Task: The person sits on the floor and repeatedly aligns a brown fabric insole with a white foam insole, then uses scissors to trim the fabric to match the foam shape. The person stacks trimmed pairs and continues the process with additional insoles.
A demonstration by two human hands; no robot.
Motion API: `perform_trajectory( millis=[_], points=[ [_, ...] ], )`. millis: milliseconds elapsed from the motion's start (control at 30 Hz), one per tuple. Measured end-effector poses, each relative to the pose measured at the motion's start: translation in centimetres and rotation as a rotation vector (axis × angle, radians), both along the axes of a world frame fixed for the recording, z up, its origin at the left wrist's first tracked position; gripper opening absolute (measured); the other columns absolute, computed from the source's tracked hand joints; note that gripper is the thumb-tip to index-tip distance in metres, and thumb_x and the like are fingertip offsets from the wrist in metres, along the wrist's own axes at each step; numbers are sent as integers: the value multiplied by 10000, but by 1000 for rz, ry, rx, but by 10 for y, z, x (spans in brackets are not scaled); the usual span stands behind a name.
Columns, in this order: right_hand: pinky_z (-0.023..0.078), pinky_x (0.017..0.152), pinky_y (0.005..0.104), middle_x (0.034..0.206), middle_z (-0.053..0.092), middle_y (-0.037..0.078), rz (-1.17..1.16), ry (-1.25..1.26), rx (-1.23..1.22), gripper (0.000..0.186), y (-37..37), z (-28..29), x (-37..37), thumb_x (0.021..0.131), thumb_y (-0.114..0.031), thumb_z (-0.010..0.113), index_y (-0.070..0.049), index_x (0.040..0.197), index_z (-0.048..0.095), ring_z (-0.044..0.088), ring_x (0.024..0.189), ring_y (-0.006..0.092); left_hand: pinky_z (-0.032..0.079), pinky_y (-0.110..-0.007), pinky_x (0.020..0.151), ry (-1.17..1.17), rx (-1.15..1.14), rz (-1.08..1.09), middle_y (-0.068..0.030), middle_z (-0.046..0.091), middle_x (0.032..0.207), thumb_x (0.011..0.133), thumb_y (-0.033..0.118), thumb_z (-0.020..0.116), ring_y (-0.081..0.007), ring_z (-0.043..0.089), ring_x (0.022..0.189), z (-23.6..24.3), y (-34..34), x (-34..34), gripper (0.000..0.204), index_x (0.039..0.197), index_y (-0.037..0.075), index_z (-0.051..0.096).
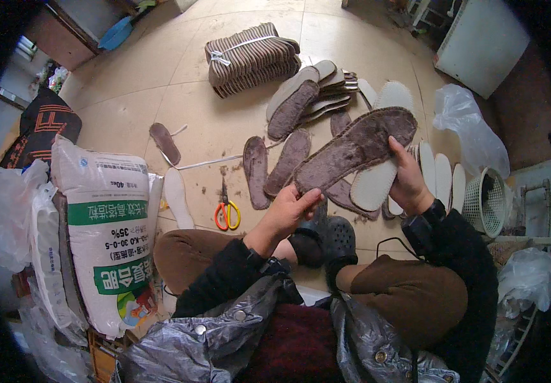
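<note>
Between both hands I hold a brown fuzzy insole (355, 143), tilted above the floor. My left hand (293, 207) pinches its narrower near end. At the wider far end, my right hand (408, 182) grips the edge with the thumb on top. A white-backed insole (373, 186) shows just under it, beside my right fingers; whether I hold that one too, I cannot tell. More brown insoles (256, 172) lie fuzzy side up on the floor below. Scissors (227, 212) with red and yellow handles rest left of my left hand.
Beyond my hands stands a bundle of insoles (250, 57) tied with white string, next to a loose pile (307, 96). A large fertilizer sack (106, 236) stands at left. On the right are a clear plastic bag (473, 131) and a white basket (484, 203).
</note>
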State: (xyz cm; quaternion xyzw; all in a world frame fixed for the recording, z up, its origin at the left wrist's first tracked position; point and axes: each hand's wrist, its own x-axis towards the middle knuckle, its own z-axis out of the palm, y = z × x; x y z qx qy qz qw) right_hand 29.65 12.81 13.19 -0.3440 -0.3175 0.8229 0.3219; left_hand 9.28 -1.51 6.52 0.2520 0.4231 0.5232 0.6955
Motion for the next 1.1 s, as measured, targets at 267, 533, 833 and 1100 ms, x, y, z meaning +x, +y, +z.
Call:
perform_trajectory(
  millis=[267, 533, 833, 1100],
  points=[
    [483, 894, 379, 1124, 616, 96, -170, 1, 34, 340, 7, 2, 5, 959, -257, 459, -30, 1206, 515, 606, 1004, 234, 334, -224, 502, 139, 108, 195, -2, 479, 657, 975, 367, 430, -95, 442, 570, -40, -3, -48, 352, 794, 78, 516],
    [512, 827, 374, 1086, 621, 83, -139, -199, 43, 344, 1, -11, 5, 937, -271, 503, -39, 1190, 514, 617, 962, 219, 482, -361, 714, 1213, -64, 388, -160, 619, 838, 822, 296, 644, -284, 604, 792, -168, -8, -130, 334, 894, -25, 590],
    [501, 842, 376, 1102, 611, 91, -105, -231, -1, 375, 0, -19, 7, 925, -294, 522, -35, 1197, 506, 613, 964, 226, 456, -431, 862, 1548, -162, 31, -187, 552, 1105, 731, 278, 725, -354, 521, 1068, -178, 23, -74, 496, 1103, 20, 522],
    [487, 866, 393, 1095, 614, 111, -115, -283, -30, 404, -1, -28, 12, 926, -300, 524, -3, 1199, 495, 610, 975, 244, 495, -421, 802, 1791, -111, -78, -134, 500, 1097, 687, 273, 781, -331, 535, 1027, -159, 31, -52, 570, 1113, 41, 482]
  ],
)
